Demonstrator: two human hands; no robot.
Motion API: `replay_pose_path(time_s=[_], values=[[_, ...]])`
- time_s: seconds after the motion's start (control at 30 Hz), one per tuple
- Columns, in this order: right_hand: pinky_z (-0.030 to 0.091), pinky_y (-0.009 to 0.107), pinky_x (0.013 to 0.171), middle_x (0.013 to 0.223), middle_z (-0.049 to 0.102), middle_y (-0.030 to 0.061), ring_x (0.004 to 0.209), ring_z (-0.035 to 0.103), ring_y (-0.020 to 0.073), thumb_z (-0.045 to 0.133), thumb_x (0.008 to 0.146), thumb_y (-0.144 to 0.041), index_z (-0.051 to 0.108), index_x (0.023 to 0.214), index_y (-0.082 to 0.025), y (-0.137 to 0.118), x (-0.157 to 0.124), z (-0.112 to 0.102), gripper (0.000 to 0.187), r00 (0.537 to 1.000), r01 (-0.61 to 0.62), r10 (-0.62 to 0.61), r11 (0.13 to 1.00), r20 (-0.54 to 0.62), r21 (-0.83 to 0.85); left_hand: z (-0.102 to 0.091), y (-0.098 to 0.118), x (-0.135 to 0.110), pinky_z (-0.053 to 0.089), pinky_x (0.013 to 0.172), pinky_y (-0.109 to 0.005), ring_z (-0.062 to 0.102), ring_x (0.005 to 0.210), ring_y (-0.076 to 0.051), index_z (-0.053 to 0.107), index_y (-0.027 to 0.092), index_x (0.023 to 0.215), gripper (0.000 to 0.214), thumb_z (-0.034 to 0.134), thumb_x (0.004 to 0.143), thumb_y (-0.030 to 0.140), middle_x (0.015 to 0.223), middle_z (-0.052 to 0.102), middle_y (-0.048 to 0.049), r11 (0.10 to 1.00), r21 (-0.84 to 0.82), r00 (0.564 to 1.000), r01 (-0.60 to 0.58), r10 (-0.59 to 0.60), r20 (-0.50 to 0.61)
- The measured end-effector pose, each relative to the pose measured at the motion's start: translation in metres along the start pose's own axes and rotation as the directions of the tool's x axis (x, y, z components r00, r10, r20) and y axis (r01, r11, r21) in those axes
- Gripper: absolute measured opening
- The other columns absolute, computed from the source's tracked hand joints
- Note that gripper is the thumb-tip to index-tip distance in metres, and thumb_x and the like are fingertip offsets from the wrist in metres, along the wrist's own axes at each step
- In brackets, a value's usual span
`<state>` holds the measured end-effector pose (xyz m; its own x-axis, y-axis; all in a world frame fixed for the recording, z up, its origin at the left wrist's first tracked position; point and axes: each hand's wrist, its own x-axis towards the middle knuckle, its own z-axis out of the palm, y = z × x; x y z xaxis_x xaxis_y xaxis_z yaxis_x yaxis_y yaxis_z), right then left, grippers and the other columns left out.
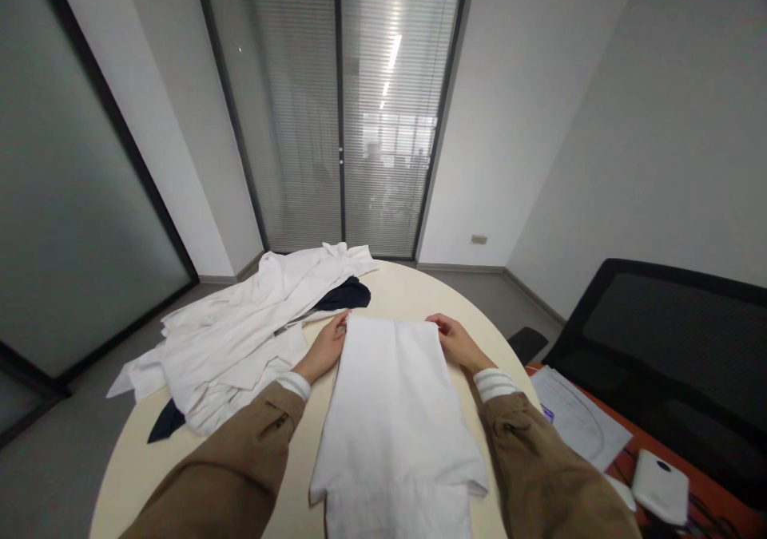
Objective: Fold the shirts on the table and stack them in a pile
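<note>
A white garment (399, 411), folded into a long panel, lies flat on the round cream table (431, 287) in front of me. Its kind does not show clearly, though it looks like a shirt. My left hand (327, 347) pinches the far left corner between thumb and fingers. At the far right corner, my right hand (459, 341) grips the edge in the same way. The near end of the garment runs out of view at the bottom.
A loose heap of white clothes (240, 315) covers the table's left side, with a dark navy cloth (346, 293) among it. To the right stand a black mesh chair (665, 347) and an orange-red surface bearing papers (578, 415) and a white device (660, 487).
</note>
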<state>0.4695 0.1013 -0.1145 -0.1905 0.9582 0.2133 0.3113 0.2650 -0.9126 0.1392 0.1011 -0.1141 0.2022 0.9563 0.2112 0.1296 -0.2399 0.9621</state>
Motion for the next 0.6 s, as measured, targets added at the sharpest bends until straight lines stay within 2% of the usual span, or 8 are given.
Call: replay_pose_path(time_s=[0.07,0.17,0.3,0.43,0.53,0.6], values=[[0.048,0.028,0.069,0.082,0.068,0.0005,0.072,0.061,0.0155,0.064,0.081,-0.038,0.062,0.102,-0.019,-0.005,0.0,0.002,0.028,0.999,-0.014,0.012,0.998,0.044,0.056,0.002,0.001,0.002,0.054,0.076,-0.032,0.069,0.089,-0.023,0.056,0.014,0.127,0.057,0.068,0.076,0.035,0.108,0.071,-0.0118,0.993,-0.109,0.999,0.035,-0.033,0.019],[0.049,0.029,0.071,0.085,0.07,0.0015,0.076,0.063,0.0169,0.071,0.076,-0.038,0.063,0.108,-0.021,-0.008,0.0,0.004,0.037,0.991,-0.069,0.055,0.991,0.122,0.117,0.001,0.004,0.002,0.049,0.058,-0.027,0.067,0.065,-0.019,0.058,0.016,0.122,0.054,0.071,0.072,0.033,0.082,0.073,-0.0043,0.967,-0.211,0.99,0.142,-0.139,0.028],[0.05,0.032,0.076,0.094,0.073,0.005,0.081,0.067,0.0199,0.076,0.069,-0.041,0.068,0.104,-0.02,-0.005,0.0,0.003,0.041,0.982,-0.175,0.152,0.955,0.108,0.242,-0.001,0.012,-0.001,0.043,0.051,-0.022,0.061,0.053,-0.015,0.063,0.016,0.113,0.047,0.07,0.068,0.028,0.066,0.068,0.0017,0.921,-0.336,0.978,0.195,-0.21,-0.009],[0.051,0.033,0.074,0.093,0.074,0.0057,0.078,0.066,0.02,0.074,0.071,-0.044,0.07,0.101,-0.02,-0.005,-0.002,0.0,0.039,0.979,-0.2,0.203,0.937,0.019,0.286,0.001,0.018,-0.002,0.046,0.056,-0.023,0.065,0.059,-0.016,0.064,0.013,0.111,0.048,0.073,0.067,0.028,0.074,0.072,-0.0024,0.85,-0.486,0.971,0.201,-0.239,-0.018],[0.051,0.033,0.079,0.107,0.073,0.0062,0.091,0.067,0.0216,0.078,0.066,-0.038,0.07,0.095,-0.021,-0.009,-0.005,0.001,0.035,0.988,-0.155,0.149,0.935,0.044,0.319,0.002,0.023,-0.004,0.05,0.064,-0.026,0.069,0.071,-0.018,0.064,0.015,0.115,0.05,0.075,0.069,0.029,0.09,0.075,-0.0071,0.864,-0.471,0.982,0.177,-0.186,0.028],[0.051,0.032,0.08,0.106,0.072,0.0051,0.092,0.066,0.0212,0.081,0.062,-0.034,0.07,0.094,-0.022,-0.01,-0.006,0.004,0.036,0.99,-0.136,0.123,0.941,0.063,0.308,0.002,0.026,-0.005,0.052,0.076,-0.029,0.07,0.086,-0.021,0.065,0.015,0.113,0.047,0.076,0.07,0.03,0.108,0.074,-0.0108,0.896,-0.426,0.992,0.127,-0.116,0.051]])
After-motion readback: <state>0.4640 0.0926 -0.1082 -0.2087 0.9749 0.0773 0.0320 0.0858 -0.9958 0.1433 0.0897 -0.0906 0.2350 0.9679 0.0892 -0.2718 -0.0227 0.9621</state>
